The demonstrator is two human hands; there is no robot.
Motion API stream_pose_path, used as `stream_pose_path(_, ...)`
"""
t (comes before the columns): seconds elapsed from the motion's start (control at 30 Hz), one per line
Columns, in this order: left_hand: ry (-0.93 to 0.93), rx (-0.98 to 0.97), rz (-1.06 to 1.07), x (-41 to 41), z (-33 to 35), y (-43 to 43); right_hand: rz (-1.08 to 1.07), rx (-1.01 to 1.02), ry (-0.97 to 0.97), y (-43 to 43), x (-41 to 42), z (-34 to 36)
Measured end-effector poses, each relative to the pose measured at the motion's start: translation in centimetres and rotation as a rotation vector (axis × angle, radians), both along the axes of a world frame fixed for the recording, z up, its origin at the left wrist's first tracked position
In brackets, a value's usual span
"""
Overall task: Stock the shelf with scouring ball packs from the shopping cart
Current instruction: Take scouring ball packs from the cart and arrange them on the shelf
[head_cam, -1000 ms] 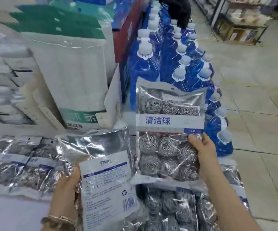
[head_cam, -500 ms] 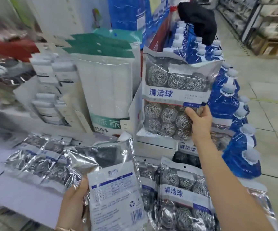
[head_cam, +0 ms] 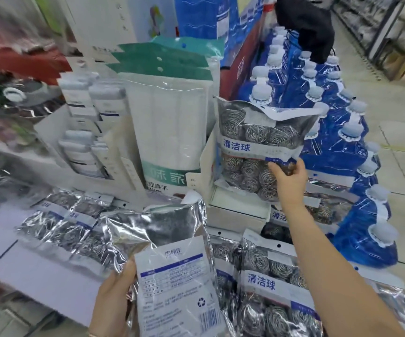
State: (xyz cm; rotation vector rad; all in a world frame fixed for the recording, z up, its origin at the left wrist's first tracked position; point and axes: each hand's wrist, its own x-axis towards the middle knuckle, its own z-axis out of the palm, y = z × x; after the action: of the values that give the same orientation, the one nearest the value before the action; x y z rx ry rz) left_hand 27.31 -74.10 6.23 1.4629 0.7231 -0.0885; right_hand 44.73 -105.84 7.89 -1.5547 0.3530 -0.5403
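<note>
Your left hand and right hand each hold a scouring ball pack at the shelf.
Nearest, the left grips the near pack back-label up; loose packs lie under your right forearm, flat packs on the shelf to the left. Beyond, your right thumb and fingers pinch the far pack upright by its lower right side, blue bottles behind.

R hand holds raised pack just right of tall pouches, bottles behind. L hand holds second pack beside flat packs on shelf; cart packs at right.
</note>
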Motion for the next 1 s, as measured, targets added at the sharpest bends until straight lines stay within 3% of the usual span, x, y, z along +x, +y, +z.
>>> stream_pose_path(0.3,-0.029,-0.058,-0.039,0.6,2.3,-2.1,0.088,-0.088,0.134,-2.4,1.7,-1.1)
stream_pose_path(0.6,-0.009,-0.048,-0.03,0.6,3.0,-3.0,-0.054,-0.211,0.143,-0.9,0.0,-1.9)
stream_pose_path(0.77,-0.139,-0.092,-0.081,1.0,5.6,-4.4,-0.196,-0.236,0.113,0.6,-5.9,0.1)
stream_pose_path(0.83,-0.222,-0.051,-0.15,0.9,7.0,-5.7,-0.03,-0.142,0.085,2.7,-10.4,1.2)
stream_pose_path(0.93,-0.313,-0.126,-0.248,1.0,7.3,-7.7,0.367,0.002,0.24,7.1,-16.1,1.9)
stream_pose_path(1.0,-0.385,-0.068,-0.393,0.8,7.5,-9.0,0.499,0.137,0.267,8.8,-17.7,1.7)
